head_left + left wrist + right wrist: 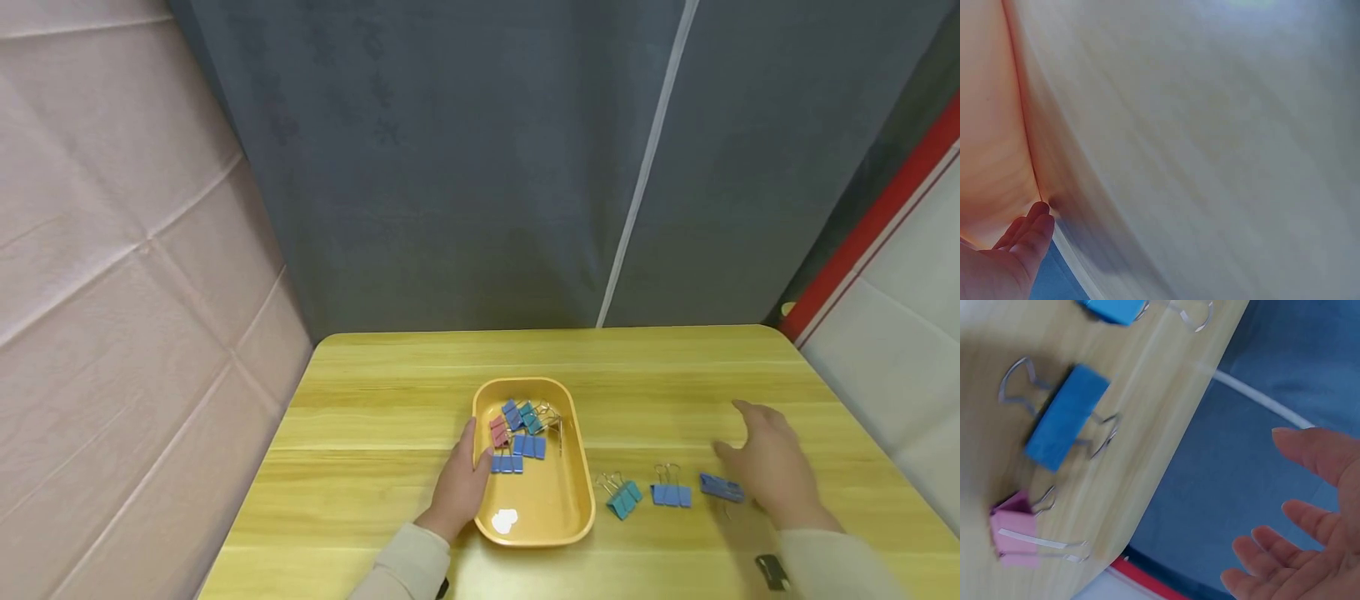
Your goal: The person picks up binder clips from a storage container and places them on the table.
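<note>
- Clip collection, by the look of it: holding the yellow tray (546, 504) with the left grip (453, 492) and hovering over loose clips with the right grip (776, 467).
- Hooking the left thumb over the tray's left rim and laying the fingers along the outer wall, so having hold of the tray only.
- Spreading the right thumb and fingers well apart, having hold of nothing and apparently touching no clip.
- Seeing, inside the tray towards its far left, a pinkish-red clip (498, 432), a teal clip (531, 419) and several blue clips (529, 447).
- Seeing, on the tabletop (375, 400) beside the tray, a row running rightward: teal binder clip (624, 500), light blue binder clip (671, 495), dark blue binder clip (720, 487) just beside the right grip.
- Finding also a pink binder clip (1015, 522) in the right wrist view; not making it out in the head view, probably because of looking past the right grip.
- Judging the next move as calling for lowering the right grip, pinching one nearby clip by its body, lifting it over the rim and releasing it inside, while bracing the tray.
- Not being able to tell which clip is being aimed at.
</note>
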`<action>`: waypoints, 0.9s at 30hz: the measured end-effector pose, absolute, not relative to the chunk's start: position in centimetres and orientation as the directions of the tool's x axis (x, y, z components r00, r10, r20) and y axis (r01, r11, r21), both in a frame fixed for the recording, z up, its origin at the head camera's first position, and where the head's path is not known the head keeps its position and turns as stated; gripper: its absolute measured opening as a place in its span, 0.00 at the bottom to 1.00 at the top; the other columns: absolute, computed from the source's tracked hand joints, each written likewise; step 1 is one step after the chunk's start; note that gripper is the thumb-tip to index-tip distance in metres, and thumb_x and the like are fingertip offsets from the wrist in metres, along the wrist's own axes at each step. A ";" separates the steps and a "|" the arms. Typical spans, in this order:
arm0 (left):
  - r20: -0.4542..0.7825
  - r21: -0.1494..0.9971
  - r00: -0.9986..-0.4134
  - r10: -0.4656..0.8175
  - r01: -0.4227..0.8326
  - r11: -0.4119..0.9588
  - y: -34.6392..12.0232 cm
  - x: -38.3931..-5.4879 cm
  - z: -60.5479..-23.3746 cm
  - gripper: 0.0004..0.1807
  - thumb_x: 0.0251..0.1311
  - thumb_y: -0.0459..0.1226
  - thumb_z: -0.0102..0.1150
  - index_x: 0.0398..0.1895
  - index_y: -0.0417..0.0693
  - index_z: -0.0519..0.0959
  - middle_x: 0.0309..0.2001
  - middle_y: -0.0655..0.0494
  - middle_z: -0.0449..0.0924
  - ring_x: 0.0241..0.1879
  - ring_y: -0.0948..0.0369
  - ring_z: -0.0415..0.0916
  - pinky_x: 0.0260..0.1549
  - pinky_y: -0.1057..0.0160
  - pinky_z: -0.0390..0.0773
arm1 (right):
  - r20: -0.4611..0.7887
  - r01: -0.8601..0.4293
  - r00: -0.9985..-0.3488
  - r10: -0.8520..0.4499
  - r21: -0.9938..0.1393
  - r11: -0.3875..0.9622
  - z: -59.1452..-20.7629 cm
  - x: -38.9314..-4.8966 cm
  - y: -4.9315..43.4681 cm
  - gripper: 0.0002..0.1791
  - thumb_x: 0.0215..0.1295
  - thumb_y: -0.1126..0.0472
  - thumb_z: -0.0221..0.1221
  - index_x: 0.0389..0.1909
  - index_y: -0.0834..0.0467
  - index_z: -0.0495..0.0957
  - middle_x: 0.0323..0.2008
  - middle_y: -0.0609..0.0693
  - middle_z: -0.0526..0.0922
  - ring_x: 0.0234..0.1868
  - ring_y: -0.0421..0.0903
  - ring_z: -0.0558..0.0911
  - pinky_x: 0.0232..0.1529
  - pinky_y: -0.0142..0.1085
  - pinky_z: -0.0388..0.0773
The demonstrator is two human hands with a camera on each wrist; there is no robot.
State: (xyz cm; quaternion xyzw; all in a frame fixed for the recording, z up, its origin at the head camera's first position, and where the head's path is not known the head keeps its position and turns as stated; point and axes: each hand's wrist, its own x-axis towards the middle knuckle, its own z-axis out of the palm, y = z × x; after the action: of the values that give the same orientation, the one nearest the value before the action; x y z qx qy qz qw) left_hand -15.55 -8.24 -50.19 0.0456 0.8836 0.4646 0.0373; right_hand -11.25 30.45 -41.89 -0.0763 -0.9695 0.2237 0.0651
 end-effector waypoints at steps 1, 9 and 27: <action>-0.020 0.825 -0.993 0.116 0.049 0.562 -8.2 -15.6 -50.2 0.33 0.73 0.42 0.45 0.76 0.42 0.50 0.72 0.40 0.57 0.70 0.42 0.56 0.69 0.44 0.56 | 0.088 0.115 -0.981 0.172 -0.447 0.887 -41.8 -11.4 30.1 0.39 0.57 0.61 0.64 0.63 0.77 0.59 0.58 0.82 0.59 0.55 0.78 0.62 0.50 0.71 0.64; -0.032 0.824 -0.993 0.115 0.039 0.565 -8.2 -15.6 -50.2 0.33 0.73 0.43 0.44 0.76 0.43 0.50 0.72 0.39 0.57 0.69 0.42 0.56 0.68 0.43 0.57 | 0.080 0.049 -0.992 0.100 -0.485 0.873 -41.5 -12.3 27.6 0.39 0.58 0.62 0.63 0.66 0.76 0.58 0.60 0.79 0.58 0.58 0.77 0.60 0.53 0.70 0.64; -0.034 0.818 -0.993 0.110 0.035 0.574 -8.2 -15.5 -50.2 0.33 0.73 0.44 0.44 0.76 0.43 0.50 0.72 0.39 0.57 0.69 0.41 0.56 0.68 0.42 0.57 | 0.093 -0.049 -0.996 -0.003 -0.498 0.866 -41.6 -14.0 21.8 0.37 0.59 0.63 0.65 0.67 0.69 0.62 0.64 0.73 0.61 0.61 0.73 0.64 0.56 0.66 0.68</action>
State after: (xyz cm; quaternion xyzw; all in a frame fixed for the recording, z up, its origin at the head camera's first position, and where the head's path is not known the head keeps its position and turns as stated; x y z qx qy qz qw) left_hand -15.48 -8.23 -50.17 0.0412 0.8862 0.4596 0.0408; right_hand -13.98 21.83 -41.56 0.0134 -0.9649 0.2585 0.0449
